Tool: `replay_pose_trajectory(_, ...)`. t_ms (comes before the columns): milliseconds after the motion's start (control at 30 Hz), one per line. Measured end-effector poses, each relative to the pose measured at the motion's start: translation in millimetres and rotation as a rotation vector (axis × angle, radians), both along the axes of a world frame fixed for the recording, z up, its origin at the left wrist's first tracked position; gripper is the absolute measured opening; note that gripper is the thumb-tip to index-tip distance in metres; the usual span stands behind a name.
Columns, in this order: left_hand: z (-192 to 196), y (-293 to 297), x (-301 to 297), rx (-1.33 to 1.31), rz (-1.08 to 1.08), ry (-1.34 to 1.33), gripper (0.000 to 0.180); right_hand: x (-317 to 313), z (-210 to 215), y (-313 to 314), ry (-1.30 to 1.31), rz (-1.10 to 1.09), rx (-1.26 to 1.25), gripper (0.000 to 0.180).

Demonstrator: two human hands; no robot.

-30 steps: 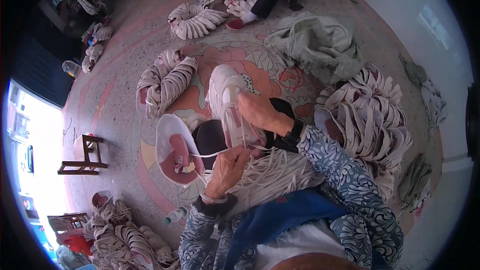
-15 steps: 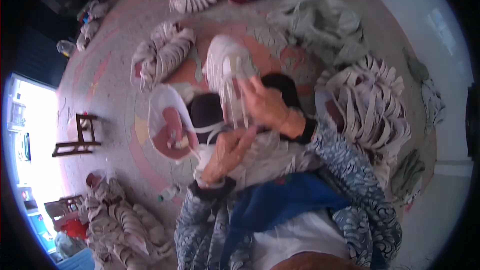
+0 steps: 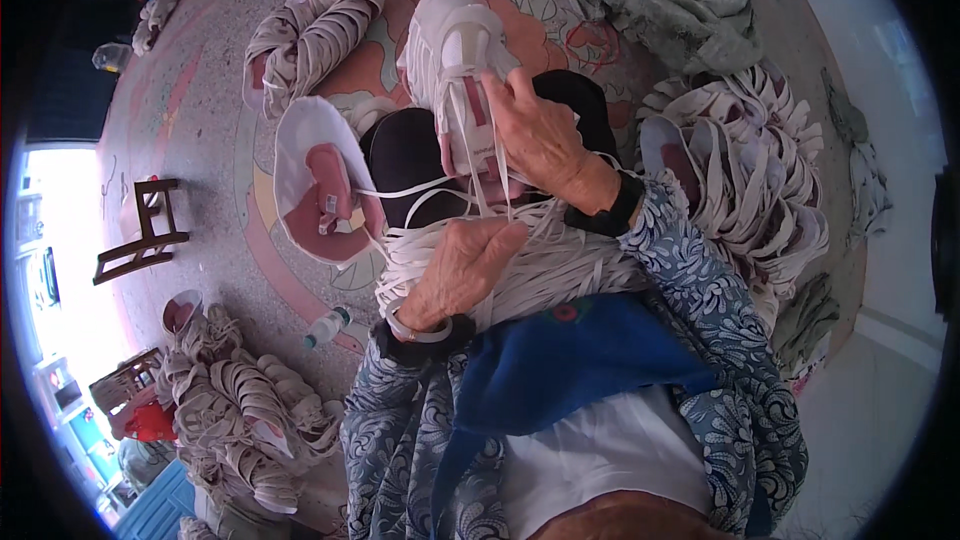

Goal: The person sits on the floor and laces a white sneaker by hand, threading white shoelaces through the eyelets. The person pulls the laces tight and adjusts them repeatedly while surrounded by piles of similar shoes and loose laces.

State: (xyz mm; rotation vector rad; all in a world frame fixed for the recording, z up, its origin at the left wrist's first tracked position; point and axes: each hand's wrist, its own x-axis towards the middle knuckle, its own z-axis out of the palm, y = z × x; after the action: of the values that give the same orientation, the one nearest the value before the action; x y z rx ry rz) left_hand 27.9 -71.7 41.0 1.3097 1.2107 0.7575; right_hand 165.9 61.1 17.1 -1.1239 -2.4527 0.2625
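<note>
Lacing a pale shoe, seemingly partway along

Resting a pale shoe (image 3: 485, 147) between two dark knees (image 3: 408, 155), at the near end of a stack of shoes (image 3: 438, 35). Pinching a white lace (image 3: 508, 204) between thumb and forefinger of the left hand (image 3: 462, 265), curling the other fingers inward. Bending the right hand (image 3: 545, 135) over the shoe's right side, holding the fingers slightly apart, with tips near the lacing strip; not showing clearly whether pinching anything there.

Judging by looks, standing midway on this shoe: having laces already running down its front, but leaving them hanging loose, showing no knot or bow. Apparently leaving plenty more to do, heaping loose laces (image 3: 560, 270) along the far edge of the blue cloth (image 3: 570, 365). Lying beside the left knee, an open pink-lined shoe (image 3: 296, 178). Lying toward the floor's (image 3: 225, 205) right edge, more bundled shoes (image 3: 740, 165); being unable to tell laced ones from unlaced.
</note>
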Motion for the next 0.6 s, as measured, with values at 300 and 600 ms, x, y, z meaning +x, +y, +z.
replay_pose_trajectory(300, 23.0, 0.1, -6.4, -0.097, 0.243, -0.455, 0.048, 7.5, -15.4, 17.2, 0.214, -0.030, 0.010, 0.027)
replay_pose_trajectory(600, 44.0, 7.7, 42.6, -0.132, -0.063, -0.513, 0.043, 20.0, 40.4, -37.3, 0.919, 0.130, -1.531, 0.036)
